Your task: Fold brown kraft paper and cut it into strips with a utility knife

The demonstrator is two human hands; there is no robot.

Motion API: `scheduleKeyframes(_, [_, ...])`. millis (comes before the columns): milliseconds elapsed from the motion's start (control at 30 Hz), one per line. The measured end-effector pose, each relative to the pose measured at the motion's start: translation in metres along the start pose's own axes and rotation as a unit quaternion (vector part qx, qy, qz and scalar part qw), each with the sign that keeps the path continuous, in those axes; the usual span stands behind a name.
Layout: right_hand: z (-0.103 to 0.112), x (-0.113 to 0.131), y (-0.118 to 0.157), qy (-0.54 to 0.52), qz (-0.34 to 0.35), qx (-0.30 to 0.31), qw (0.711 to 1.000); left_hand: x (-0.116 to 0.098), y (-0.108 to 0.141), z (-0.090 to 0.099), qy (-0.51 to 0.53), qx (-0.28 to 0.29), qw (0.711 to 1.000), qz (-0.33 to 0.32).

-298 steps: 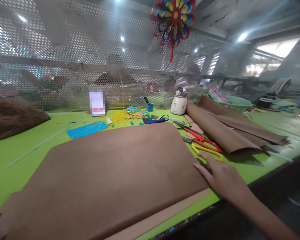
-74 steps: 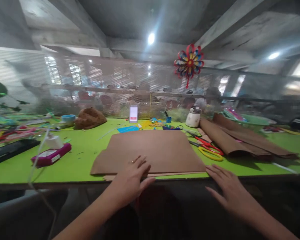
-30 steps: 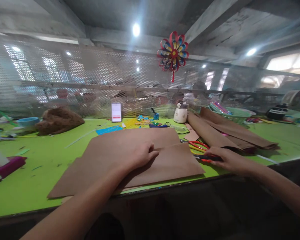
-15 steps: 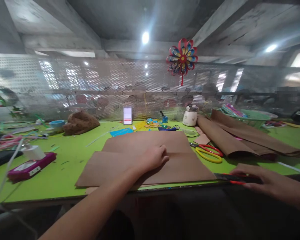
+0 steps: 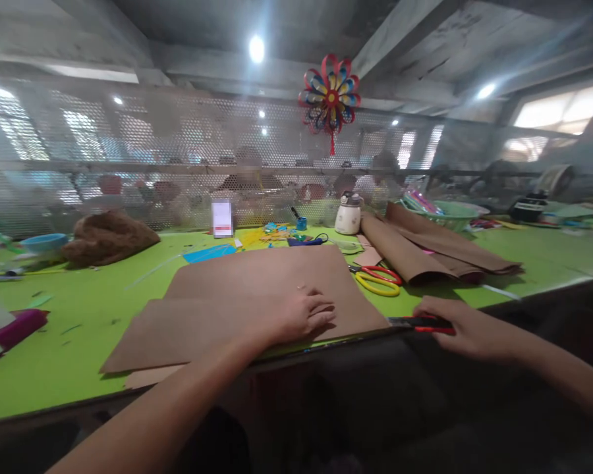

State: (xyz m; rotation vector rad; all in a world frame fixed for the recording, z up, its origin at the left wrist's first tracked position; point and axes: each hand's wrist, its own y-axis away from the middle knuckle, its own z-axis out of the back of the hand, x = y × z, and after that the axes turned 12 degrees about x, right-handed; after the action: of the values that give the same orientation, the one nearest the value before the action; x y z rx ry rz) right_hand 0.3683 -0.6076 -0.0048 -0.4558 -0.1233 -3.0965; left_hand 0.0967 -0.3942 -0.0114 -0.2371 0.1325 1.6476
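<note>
Brown kraft paper (image 5: pixel 257 273) lies folded, its layers offset, along the front edge of the green table. My left hand (image 5: pixel 310 315) rests palm down on it with the fingers loosely spread, pressing on the sheet and gripping nothing. My right hand (image 5: pixel 442 322) is closed around a utility knife (image 5: pixel 427 323) with a red and black handle. The knife's dark tip points left and meets the paper's right front corner. Whether the blade is between the layers cannot be made out. Scissors (image 5: pixel 375 280) with red and yellow handles lie just behind that corner.
Rolled brown paper (image 5: pixel 410 253) and a green basket (image 5: pixel 454 214) are at the right. A white bottle (image 5: pixel 348 216), a blue pot (image 5: pixel 301 223) and a phone (image 5: pixel 222 218) stand behind. Brown cloth (image 5: pixel 109 238) and a blue bowl (image 5: pixel 44 243) sit at left. A paper flower (image 5: pixel 331 99) hangs above.
The view has turned to the right. My left hand's fingers have gone from curled to flatter on the paper. My right hand still grips the knife at the paper's corner.
</note>
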Motion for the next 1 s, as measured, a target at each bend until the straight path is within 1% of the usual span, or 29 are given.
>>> scheduleKeyframes(100, [-0.003, -0.001, 0.002, 0.023, 0.016, 0.018, 0.999, -0.001, 0.004, 0.0, -0.015, 0.022, 1.0, 0.009])
scheduleKeyframes(233, [-0.009, -0.005, 0.004, 0.031, 0.024, 0.018, 0.999, -0.005, 0.006, 0.001, -0.037, 0.078, 0.996, 0.036])
scheduleKeyframes(300, [-0.01, -0.006, 0.004, 0.021, 0.027, 0.017, 0.999, -0.007, 0.005, 0.001, -0.043, 0.091, 0.994, 0.046])
scheduleKeyframes(400, [-0.011, -0.006, 0.003, 0.008, 0.035, 0.015, 0.999, -0.006, 0.004, -0.001, -0.047, 0.086, 0.994, 0.056])
scheduleKeyframes(533, [-0.01, -0.006, 0.002, 0.002, 0.042, 0.009, 0.999, -0.006, 0.004, -0.002, -0.053, 0.094, 0.992, 0.061])
scheduleKeyframes(667, [-0.012, -0.01, 0.009, -0.011, 0.044, 0.017, 0.999, -0.006, 0.005, -0.001, -0.068, 0.088, 0.993, 0.042])
scheduleKeyframes(833, [-0.015, -0.015, 0.019, -0.006, 0.027, 0.028, 0.999, -0.003, 0.005, -0.003, -0.076, 0.072, 0.994, 0.018])
scheduleKeyframes(1000, [-0.014, -0.008, 0.011, -0.005, 0.038, 0.015, 0.999, 0.0, 0.005, -0.007, -0.075, 0.053, 0.996, 0.015])
